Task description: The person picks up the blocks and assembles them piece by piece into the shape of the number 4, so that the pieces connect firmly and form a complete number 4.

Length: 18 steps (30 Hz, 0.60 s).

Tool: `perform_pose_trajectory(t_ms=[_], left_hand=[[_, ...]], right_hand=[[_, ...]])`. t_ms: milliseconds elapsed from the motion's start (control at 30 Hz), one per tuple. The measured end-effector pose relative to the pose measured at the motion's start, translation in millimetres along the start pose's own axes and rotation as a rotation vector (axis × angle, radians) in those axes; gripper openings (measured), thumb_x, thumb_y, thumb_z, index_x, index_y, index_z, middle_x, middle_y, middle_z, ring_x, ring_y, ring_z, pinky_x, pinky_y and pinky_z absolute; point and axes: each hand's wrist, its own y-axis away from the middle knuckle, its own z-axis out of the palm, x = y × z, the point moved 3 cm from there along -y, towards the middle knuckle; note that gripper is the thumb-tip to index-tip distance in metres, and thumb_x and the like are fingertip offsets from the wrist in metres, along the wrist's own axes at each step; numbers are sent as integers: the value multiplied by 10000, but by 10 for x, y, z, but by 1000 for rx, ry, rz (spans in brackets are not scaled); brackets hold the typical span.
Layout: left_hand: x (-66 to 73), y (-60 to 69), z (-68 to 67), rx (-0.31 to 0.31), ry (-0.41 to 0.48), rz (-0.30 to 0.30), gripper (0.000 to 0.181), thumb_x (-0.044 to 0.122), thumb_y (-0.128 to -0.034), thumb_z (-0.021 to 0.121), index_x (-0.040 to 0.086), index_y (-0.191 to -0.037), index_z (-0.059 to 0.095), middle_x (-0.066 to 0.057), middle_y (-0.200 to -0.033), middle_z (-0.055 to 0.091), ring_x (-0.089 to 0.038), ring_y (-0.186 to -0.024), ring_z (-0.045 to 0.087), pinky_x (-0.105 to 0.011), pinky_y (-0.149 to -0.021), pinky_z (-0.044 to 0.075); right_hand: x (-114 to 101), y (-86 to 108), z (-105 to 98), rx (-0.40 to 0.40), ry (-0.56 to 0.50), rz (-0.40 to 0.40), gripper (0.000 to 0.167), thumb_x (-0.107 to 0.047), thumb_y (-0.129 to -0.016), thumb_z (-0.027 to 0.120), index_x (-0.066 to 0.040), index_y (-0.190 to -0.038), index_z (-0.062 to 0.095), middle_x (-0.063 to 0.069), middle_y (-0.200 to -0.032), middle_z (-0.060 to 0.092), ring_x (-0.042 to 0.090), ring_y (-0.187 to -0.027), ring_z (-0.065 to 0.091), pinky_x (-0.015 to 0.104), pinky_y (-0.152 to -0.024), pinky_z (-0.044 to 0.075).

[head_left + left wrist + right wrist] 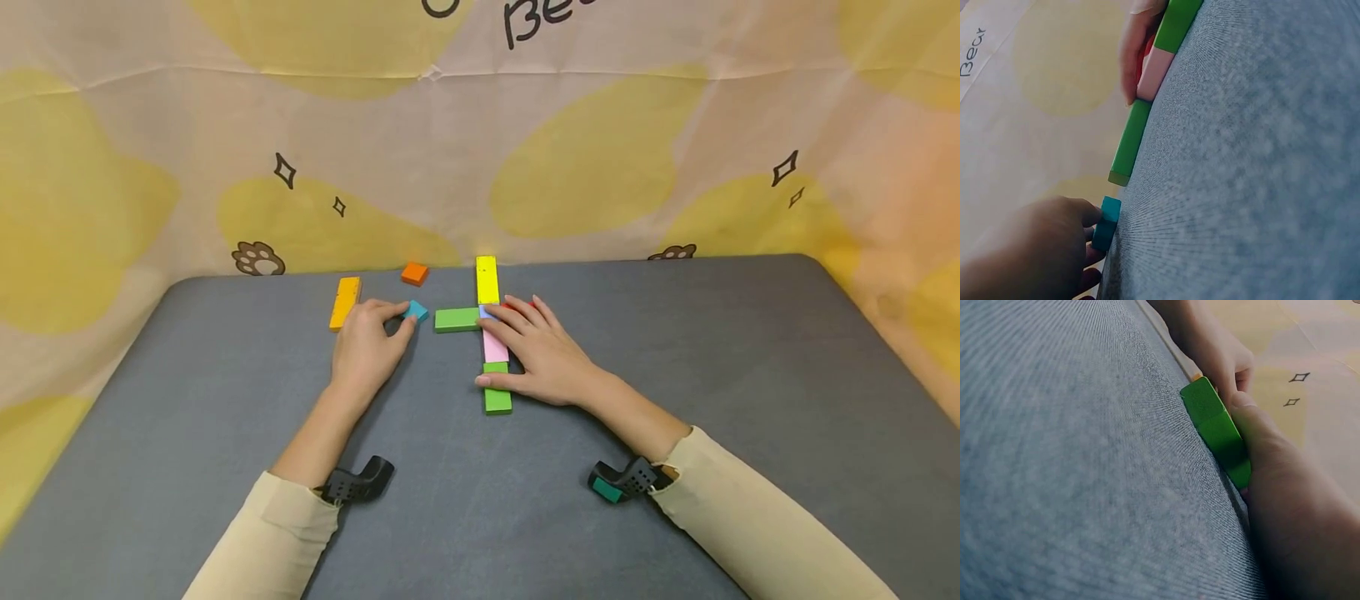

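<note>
My left hand pinches a small blue block between thumb and fingers, low over the table; the left wrist view shows this blue block just short of a green block's end. My right hand lies with spread fingers over a cross of blocks. A yellow block forms its top, a green block its left arm. Below the centre come a pink block and another green block, under the right thumb. Fingers partly hide a lavender block at the centre and a red block.
A yellow-orange block lies beyond the left hand. Near the back edge sits a small orange block. Behind the grey table hangs a patterned cloth. Each wrist wears a black camera mount.
</note>
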Motion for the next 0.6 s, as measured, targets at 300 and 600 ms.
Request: perform_pose_trajectory(t_ms=[300, 600], left_hand=[[0, 6, 14, 24, 32, 33, 334, 255, -914, 713, 72, -1191, 754, -146, -1164, 726, -341, -1114, 633, -503, -969, 502], [14, 30, 8, 4, 43, 39, 320, 254, -909, 704, 88, -1178, 757, -133, -1158, 729, -330, -1092, 630, -491, -919, 512]], right_hand=[[-5, 15, 21, -35, 33, -3, 776, -659, -953, 517, -233, -1581, 354, -14, -1657, 318, 267, -1577, 180, 540, -1281, 25], [-1, 23, 18, -51, 45, -4, 768, -657, -965, 498, -238, -1588, 338, -10, -1670, 293, 266, -1584, 160, 526, -1284, 5]])
